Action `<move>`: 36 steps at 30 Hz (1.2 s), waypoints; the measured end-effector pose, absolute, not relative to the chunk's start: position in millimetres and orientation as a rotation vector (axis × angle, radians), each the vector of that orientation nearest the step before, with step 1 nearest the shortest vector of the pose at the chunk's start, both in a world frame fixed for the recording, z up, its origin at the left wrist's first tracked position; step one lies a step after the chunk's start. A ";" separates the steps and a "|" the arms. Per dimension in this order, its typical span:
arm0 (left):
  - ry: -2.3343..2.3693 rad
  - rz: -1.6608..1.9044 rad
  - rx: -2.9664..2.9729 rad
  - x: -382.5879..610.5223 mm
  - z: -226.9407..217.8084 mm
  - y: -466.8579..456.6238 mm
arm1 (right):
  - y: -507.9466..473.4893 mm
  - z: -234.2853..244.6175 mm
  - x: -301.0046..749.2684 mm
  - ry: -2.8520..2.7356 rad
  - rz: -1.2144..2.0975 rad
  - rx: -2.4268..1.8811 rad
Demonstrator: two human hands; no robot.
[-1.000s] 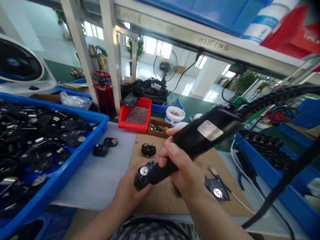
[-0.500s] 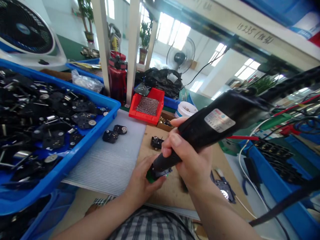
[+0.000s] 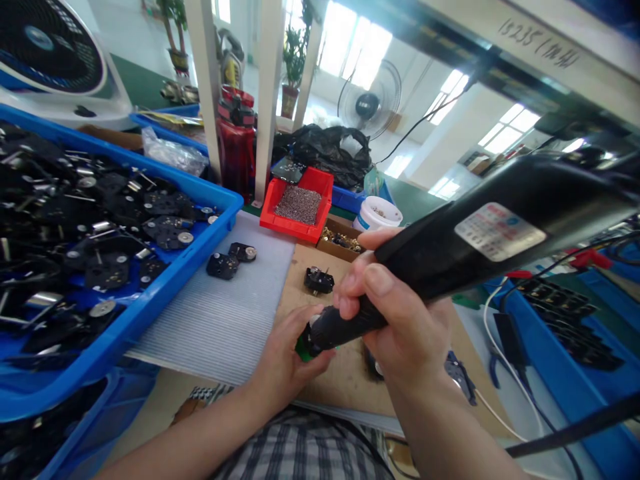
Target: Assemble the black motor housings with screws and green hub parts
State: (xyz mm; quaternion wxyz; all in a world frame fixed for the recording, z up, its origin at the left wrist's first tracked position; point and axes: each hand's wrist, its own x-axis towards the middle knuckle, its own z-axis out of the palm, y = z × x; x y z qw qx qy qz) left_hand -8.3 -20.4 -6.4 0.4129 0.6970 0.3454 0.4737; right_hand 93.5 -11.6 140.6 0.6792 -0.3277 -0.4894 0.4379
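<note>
My right hand (image 3: 395,307) grips a black electric screwdriver (image 3: 450,267) with a white label, its cord running off to the upper right. My left hand (image 3: 285,353) holds a small black assembly with a green edge (image 3: 306,347), and the screwdriver's front end presses onto it, hiding the contact point. On the cardboard sheet (image 3: 330,267) beside my hands lies a similar black part (image 3: 319,280). Two more black parts with metal discs (image 3: 223,265) rest on the grey ribbed mat (image 3: 210,327). Another part (image 3: 460,377) lies partly hidden past my right hand.
A blue tray (image 3: 165,293) heaped with black parts stands at the left, and another (image 3: 560,313) at the right. Further back are a red bin of small pieces (image 3: 296,203), a box of brass pieces (image 3: 341,241) and a white tub (image 3: 377,215). Cables cross the right side.
The screwdriver has moved from beside the part onto it. The part has turned in my left hand, so its metal disc no longer shows. The view has tilted and shifted.
</note>
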 end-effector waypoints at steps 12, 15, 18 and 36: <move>0.852 1.208 1.757 -7.8 -5.2 -20.6 | -8.3 134.0 95.5 -1.118 0.966 -0.766; 0.857 1.214 1.756 -7.8 -6.5 -20.9 | -10.0 135.4 95.3 -1.116 0.974 -0.764; 0.857 1.217 1.755 -7.9 -7.9 -20.9 | -11.5 135.6 94.7 -1.108 0.976 -0.764; 0.879 1.197 1.793 -9.0 -1.2 -20.6 | -9.5 133.6 93.6 -1.205 0.907 -0.802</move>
